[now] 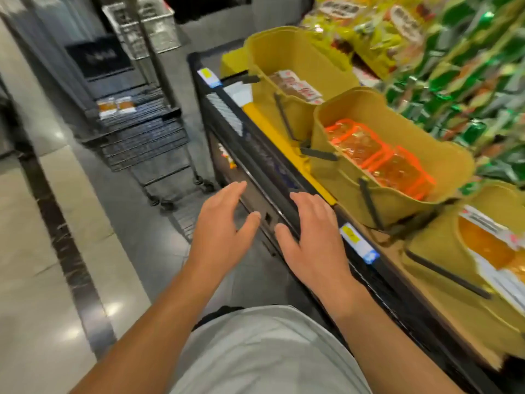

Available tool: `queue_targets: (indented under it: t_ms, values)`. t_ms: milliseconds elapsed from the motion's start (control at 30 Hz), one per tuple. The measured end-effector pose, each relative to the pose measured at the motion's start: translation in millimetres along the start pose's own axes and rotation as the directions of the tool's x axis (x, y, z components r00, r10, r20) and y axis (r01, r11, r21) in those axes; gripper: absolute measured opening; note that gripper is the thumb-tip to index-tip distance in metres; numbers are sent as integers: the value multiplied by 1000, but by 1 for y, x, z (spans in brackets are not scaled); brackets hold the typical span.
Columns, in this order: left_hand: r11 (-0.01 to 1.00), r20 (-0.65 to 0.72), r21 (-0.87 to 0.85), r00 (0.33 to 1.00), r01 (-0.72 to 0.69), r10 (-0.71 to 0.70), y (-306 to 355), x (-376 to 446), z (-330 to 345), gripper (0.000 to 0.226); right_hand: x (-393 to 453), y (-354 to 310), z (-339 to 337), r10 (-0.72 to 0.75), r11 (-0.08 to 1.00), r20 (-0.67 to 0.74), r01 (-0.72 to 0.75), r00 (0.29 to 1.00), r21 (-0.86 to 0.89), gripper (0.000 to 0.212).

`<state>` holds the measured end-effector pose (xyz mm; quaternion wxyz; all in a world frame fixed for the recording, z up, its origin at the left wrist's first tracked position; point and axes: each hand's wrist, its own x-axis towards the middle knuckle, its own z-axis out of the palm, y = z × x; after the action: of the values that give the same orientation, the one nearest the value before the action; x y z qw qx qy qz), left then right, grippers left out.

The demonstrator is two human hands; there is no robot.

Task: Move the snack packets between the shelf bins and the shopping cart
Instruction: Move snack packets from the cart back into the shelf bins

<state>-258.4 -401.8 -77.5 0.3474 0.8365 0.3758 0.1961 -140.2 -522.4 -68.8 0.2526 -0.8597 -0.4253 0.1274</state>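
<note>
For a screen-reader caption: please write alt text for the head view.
Both hands, left and right, hover open and empty before a shelf edge. Three mustard felt bins on it hold snack packets; a wire shopping cart with two packets stands ahead-left.

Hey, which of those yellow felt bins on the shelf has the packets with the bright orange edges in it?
The middle bin, between the far bin with red-and-white packets and the near bin with white-edged orange ones.

Shop aisle: black wire shopping cart (142, 137) on polished tiled floor (34, 251), yellow-and-blue price labels (358, 242) along black shelf edge (255, 155), mustard felt bins (397, 177) of packaged snacks.
</note>
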Motion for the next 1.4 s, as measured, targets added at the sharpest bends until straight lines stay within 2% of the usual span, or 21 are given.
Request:
queue_targets:
  t_ms: [233,433,500,733,1000,1133,1200,1400]
  values:
    - [977,-125,-17,969,212,-212,-79,-3,-68,61,40,-76,70,-130,991,160,133,979,-11,63]
    - [908,-250,-68,874,413,-416,-133,2,-114,61,88,-138,118,-287,954,334,300,898,12,65]
    - [896,-279,-75,853,439,-441,-146,7,-122,58,104,-149,129,-327,940,344,341,880,22,64]
    - [824,-385,-101,742,557,-549,-196,69,-159,53,198,-200,179,-390,916,464,387,795,105,65]
    - [813,-416,-78,723,576,-552,-228,167,-199,56,310,-252,207,-423,900,500,416,756,131,68]
    - [800,-508,-162,646,578,-570,-237,203,-215,46,347,-274,221,-410,905,543,401,733,141,67]
    - [786,-510,-202,622,585,-594,-248,222,-226,48,368,-289,232,-418,901,545,409,727,145,67]
    - [793,-469,-214,653,570,-595,-302,291,-265,51,434,-332,269,-428,900,473,410,770,147,64]
